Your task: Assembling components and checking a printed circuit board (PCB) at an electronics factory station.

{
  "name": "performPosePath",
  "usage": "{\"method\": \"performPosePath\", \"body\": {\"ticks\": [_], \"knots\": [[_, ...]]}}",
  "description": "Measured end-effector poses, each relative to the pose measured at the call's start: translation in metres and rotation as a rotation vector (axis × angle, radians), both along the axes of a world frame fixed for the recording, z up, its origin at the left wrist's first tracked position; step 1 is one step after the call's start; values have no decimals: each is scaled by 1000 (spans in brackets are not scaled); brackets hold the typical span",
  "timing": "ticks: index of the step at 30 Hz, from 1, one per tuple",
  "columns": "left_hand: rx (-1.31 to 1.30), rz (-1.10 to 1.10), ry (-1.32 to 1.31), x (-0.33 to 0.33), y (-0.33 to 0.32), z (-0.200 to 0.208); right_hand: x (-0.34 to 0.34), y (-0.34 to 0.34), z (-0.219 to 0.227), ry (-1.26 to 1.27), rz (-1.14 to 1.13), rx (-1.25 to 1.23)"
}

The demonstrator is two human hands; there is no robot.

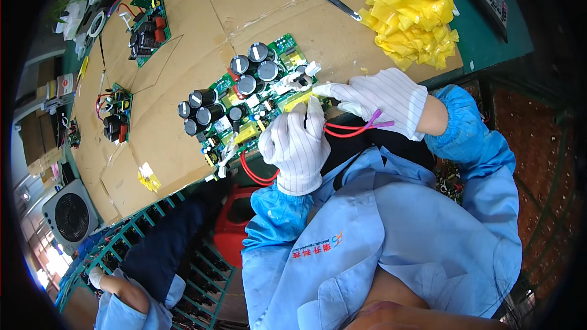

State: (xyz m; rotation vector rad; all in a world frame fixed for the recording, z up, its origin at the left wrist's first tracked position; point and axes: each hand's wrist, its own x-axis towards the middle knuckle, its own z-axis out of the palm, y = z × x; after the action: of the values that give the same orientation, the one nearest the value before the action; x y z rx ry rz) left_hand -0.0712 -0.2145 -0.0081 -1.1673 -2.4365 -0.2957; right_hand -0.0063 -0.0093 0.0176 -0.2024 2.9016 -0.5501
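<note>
Circuit boards (247,85) lie near cardboard-topped counter's (165,128) edge, apparently for easy reach. Left hand (296,146) curls by yellow tape (296,100), seemingly steadying board; right hand (385,99) points fingers there. Cannot tell whether either grips.

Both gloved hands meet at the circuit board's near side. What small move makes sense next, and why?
Probably press the yellow piece flat with the left hand while the right hand steadies it: both hands are at that piece on the circuit board, and similar yellow pieces lie heaped nearby.
</note>
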Motion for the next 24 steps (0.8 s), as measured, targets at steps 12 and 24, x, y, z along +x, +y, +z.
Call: {"method": "performPosePath", "body": {"ticks": [12,24], "knots": [[228,-112,102,0,-7,-19,0,-6,-14,297,62,244],[222,-136,210,-6,-7,-26,-20,-11,51,643,189,264]]}}
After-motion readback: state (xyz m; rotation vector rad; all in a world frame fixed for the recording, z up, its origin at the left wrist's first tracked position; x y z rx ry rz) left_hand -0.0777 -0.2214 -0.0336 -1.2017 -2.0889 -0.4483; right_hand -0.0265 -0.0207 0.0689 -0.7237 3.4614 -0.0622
